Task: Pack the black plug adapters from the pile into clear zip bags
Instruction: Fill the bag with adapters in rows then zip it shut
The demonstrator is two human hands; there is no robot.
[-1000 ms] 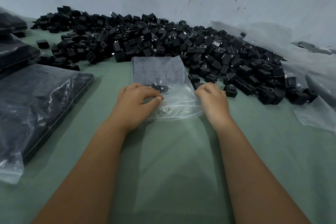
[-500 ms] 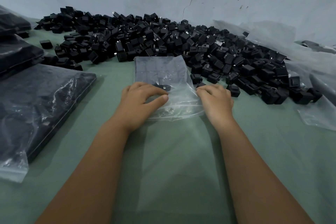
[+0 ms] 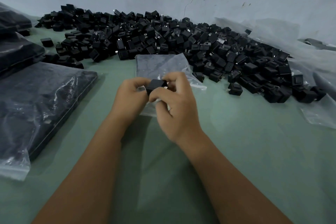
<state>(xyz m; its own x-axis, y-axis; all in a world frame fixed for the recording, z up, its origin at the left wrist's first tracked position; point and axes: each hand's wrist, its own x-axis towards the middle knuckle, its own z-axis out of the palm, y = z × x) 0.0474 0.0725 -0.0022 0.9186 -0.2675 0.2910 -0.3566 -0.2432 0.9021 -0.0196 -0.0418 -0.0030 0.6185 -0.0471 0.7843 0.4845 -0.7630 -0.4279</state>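
A wide pile of black plug adapters (image 3: 163, 38) spreads across the back of the green table. In front of it lies a clear zip bag (image 3: 160, 65), flat, with its open end toward me. Just above the bag's near end, my left hand (image 3: 131, 100) and my right hand (image 3: 174, 107) meet. Both pinch one black adapter (image 3: 155, 85) between fingers and thumbs. A metal prong shows at its right side. The bag's near edge is hidden under my hands.
Filled zip bags of adapters lie at the left: a large one (image 3: 36, 100) near me and two more (image 3: 16, 51) behind it. Loose clear plastic sheeting (image 3: 312, 71) covers the right side. A grey wall stands behind the pile.
Both hands lifted off the bag, where they had pressed flat at its opening, and came together. They now hold one adapter above the bag. The view shifted slightly.
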